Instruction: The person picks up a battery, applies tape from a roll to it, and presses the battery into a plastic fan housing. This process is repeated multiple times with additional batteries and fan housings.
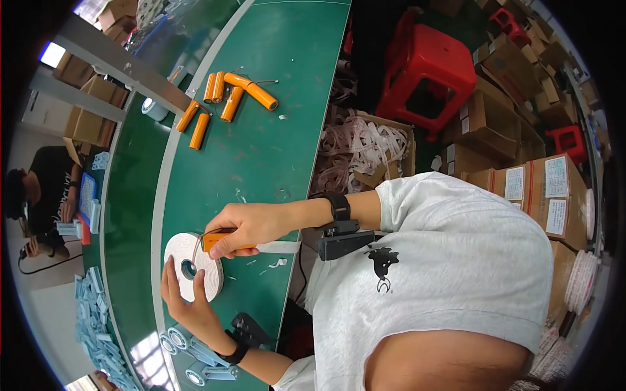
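Note:
My right hand is closed around an orange battery pack, partly hidden by the fingers. A thin lead runs from the pack's end over a white roll of tape. The roll lies flat on the green table with a dark core in its middle. My left hand rests on the roll, thumb and fingers apart on either side of the core. A pale strip stretches from below my right hand to the table's edge. Both wrists wear black straps with dark devices.
Several orange battery packs lie farther along the table. Light-blue plastic parts sit beside my left forearm. A box of tangled strips, a red stool and cartons stand beside the table. Another person works across from me.

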{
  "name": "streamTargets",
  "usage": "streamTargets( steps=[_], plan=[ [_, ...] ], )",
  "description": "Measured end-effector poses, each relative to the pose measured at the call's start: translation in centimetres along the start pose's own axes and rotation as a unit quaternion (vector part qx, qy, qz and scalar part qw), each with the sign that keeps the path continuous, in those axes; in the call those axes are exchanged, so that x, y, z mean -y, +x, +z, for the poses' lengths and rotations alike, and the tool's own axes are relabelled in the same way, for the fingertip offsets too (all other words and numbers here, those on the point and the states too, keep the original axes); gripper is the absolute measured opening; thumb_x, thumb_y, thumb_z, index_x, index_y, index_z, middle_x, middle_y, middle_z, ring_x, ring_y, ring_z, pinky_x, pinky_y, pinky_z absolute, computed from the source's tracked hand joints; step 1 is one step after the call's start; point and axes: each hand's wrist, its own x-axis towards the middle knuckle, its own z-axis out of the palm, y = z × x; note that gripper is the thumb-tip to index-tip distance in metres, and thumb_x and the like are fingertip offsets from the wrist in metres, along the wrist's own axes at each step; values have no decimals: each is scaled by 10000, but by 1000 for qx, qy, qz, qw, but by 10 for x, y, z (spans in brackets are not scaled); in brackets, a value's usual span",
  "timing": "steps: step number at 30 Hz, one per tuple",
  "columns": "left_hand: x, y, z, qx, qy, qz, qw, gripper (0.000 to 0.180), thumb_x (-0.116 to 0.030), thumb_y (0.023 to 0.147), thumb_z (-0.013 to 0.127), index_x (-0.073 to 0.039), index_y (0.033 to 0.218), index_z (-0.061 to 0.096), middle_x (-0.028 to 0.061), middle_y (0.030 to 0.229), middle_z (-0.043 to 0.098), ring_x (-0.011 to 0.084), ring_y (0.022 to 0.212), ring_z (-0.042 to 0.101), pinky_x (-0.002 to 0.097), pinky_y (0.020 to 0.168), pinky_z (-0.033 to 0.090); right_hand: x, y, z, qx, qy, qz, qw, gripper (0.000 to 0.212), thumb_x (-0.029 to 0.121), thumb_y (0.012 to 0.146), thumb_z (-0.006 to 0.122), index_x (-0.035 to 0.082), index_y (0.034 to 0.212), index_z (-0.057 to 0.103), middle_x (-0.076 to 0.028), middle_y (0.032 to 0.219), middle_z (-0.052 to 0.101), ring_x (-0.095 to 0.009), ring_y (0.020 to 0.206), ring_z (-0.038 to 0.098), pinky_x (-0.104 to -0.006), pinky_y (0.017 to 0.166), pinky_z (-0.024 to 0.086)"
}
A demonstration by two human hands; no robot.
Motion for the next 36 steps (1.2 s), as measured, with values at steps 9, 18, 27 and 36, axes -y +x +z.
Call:
streamTargets(
  steps=[9,18,27,36],
  plan=[
    [1,38,-4,175,-231,20,957,274,35,680,625,16,948,577,70,744,580,101,617,492,211,576,386,-6,6,7,136,-12,6,991,216,228,840,559,18,795,582,-12,598,526,-73,484,470,-218,451,373],
    [47,27,20,94,-174,-150,969,330,-91,642,696,-2,930,560,102,844,576,163,746,520,258,651,406,-33,10,-3,9,-80,-87,993,262,247,753,653,-1,783,573,-10,635,543,-121,502,484,-259,484,400],
    [53,-17,-6,112,223,45,967,605,-188,573,759,-3,1087,499,160,1145,448,310,1111,372,412,912,310,-33,32,-7,-84,-412,30,907,263,244,616,689,16,719,607,-129,627,594,-279,581,586,-351,534,454],
    [50,-6,10,-141,104,-85,981,719,-196,613,762,28,1201,416,179,1132,452,317,1056,425,393,901,332,18,-1,12,111,-623,-140,762,157,164,669,652,53,764,592,-130,623,585,-312,634,586,-357,555,458]
  ],
)
